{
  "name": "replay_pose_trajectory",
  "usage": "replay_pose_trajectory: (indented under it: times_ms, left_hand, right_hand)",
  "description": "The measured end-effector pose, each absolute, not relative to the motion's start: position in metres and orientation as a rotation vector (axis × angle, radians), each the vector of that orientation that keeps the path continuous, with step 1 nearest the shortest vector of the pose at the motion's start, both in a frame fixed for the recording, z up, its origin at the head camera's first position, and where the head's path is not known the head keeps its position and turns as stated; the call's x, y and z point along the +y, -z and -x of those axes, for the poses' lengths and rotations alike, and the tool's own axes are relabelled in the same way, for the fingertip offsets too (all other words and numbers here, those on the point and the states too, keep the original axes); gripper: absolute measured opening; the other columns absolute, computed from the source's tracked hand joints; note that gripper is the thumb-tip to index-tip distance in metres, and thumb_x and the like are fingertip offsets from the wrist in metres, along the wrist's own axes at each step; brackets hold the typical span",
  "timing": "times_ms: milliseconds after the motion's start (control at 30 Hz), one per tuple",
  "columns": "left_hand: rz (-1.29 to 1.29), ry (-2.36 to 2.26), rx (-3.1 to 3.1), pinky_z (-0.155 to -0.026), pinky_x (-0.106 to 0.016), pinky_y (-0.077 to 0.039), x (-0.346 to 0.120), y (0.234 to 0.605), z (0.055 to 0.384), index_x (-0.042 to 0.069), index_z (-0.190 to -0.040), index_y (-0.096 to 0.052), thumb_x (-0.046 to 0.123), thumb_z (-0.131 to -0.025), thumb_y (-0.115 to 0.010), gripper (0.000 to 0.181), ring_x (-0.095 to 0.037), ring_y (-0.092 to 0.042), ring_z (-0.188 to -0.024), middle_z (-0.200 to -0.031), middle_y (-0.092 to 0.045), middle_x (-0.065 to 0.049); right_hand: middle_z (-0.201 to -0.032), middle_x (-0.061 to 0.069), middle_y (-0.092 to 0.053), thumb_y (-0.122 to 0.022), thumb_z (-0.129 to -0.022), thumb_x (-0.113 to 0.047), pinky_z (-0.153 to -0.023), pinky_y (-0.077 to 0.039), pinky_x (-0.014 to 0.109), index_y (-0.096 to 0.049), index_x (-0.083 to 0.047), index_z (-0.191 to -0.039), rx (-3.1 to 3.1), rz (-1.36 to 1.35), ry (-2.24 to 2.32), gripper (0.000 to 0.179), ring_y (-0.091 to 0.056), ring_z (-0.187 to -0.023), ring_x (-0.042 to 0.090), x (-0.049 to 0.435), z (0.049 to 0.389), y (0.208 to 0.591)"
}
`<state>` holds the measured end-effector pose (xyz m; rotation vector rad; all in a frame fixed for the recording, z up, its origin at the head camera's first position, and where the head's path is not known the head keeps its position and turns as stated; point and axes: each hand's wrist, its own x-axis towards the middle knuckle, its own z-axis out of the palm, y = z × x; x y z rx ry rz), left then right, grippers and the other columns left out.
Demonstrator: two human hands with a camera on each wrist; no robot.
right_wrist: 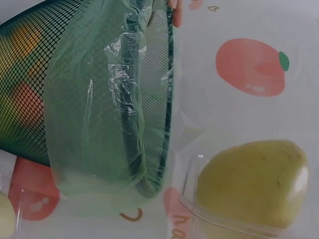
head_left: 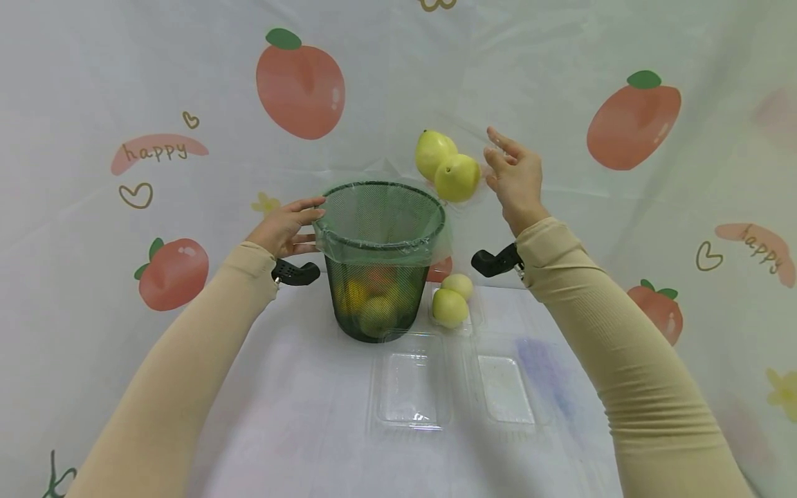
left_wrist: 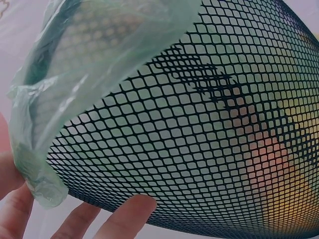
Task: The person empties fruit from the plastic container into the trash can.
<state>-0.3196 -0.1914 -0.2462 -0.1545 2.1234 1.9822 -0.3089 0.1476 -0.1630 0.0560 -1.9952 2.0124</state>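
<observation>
In the head view, the left hand (head_left: pixel 283 228) is spread against the rim of the bin (head_left: pixel 342 283); the right hand (head_left: pixel 518 180) seems to pinch the edge of a clear tray (right_wrist: pixel 190 186), whose plastic nearly vanishes against the backdrop (head_left: pixel 398 83); its two fruits (head_left: pixel 457 178) sit above the rim, toward the mouth's right side; the step would go best with the tray low over the mouth before it tips, the left hand bracing the bin. In the left wrist view, spread fingers (left_wrist: pixel 128 216) lie by the mesh, and light pressure there should keep the bag (left_wrist: pixel 75 89) in place; the palm is cut off, and the contents (left_wrist: pixel 281 209) are blurred. In the right wrist view, only one fruit shows plainly; the right fingers are outside the frame.
</observation>
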Motion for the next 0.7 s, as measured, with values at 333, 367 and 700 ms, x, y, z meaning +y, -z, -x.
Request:
replay_pose_trajectory:
  times_ms: [333,367,700]
  left_hand:
    - [0.153,-1.991,2.127,-0.083,-0.029,-0.06,-0.1907,0.2467,0.32,0.034,-0.151,-0.034,0.027,-0.102,-0.049,0.051,-0.037,-0.03,-0.143,-0.163,-0.012,0.002]
    - [0.152,-1.991,2.126,-0.084,-0.03,-0.059,-0.1908,0.2466,0.32,0.034,-0.151,-0.034,0.027,-0.103,-0.049,0.051,-0.037,-0.03,-0.143,-0.163,-0.012,0.002]
    - [0.122,-1.988,2.112,-0.106,-0.042,-0.046,-0.192,0.2458,0.3192,0.033,-0.152,-0.032,0.027,-0.103,-0.049,0.052,-0.037,-0.026,-0.144,-0.163,-0.011,0.002]
  right_hand:
    - [-0.107,0.0,-0.05,-0.061,-0.096,-0.016,-0.092,-0.052,0.022,-0.061,-0.029,-0.132,-2.001,-0.067,-1.965,0.039,-0.044,-0.063,0.003,0.1462,0.3108,0.1639]
    - [-0.107,0.0,-0.05,-0.061,-0.096,-0.016,-0.088,-0.052,0.02,-0.061,-0.03,-0.132,-1.994,-0.062,-1.965,0.039,-0.038,-0.056,0.003,0.1458,0.3113,0.1631]
    - [-0.079,0.0,-0.048,-0.063,-0.095,-0.013,-0.046,-0.033,0.012,-0.063,-0.025,-0.131,-1.926,-0.068,-1.955,0.038,-0.025,-0.043,0.004,0.1396,0.3183,0.162]
